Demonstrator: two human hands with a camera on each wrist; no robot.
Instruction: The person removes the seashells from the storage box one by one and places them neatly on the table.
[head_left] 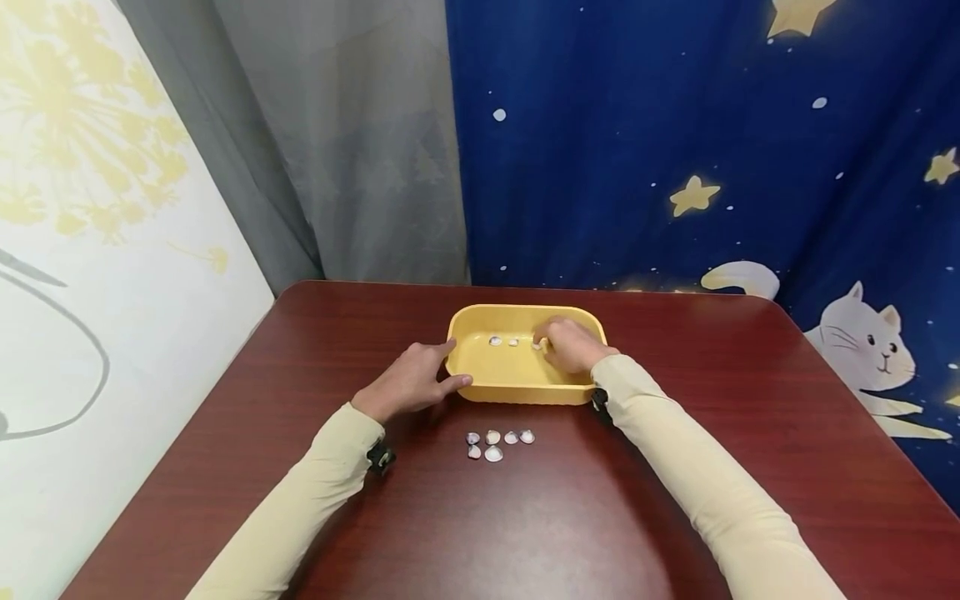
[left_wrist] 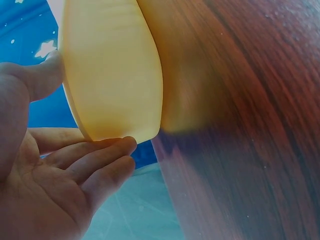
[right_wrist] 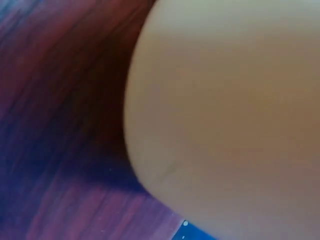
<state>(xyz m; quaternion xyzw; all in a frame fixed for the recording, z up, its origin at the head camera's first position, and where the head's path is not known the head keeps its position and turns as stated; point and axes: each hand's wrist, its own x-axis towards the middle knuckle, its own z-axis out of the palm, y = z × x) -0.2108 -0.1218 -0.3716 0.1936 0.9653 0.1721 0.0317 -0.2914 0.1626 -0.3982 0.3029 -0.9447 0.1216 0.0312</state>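
A yellow plastic basin stands on the table. My left hand holds its left end, thumb and index finger over the rim; in the left wrist view the other fingers lie along its outside. My right hand reaches inside, its fingertips pinching a small pale seashell close to the basin floor. Two more seashells, one bluish-white and one white, lie left of it in a row. The basin's wall fills much of the right wrist view, which does not show the hand.
Several seashells lie in two short rows on the dark red wooden table, in front of the basin. Behind the table hang a grey curtain and a blue one with stars. A white patterned surface borders the left side.
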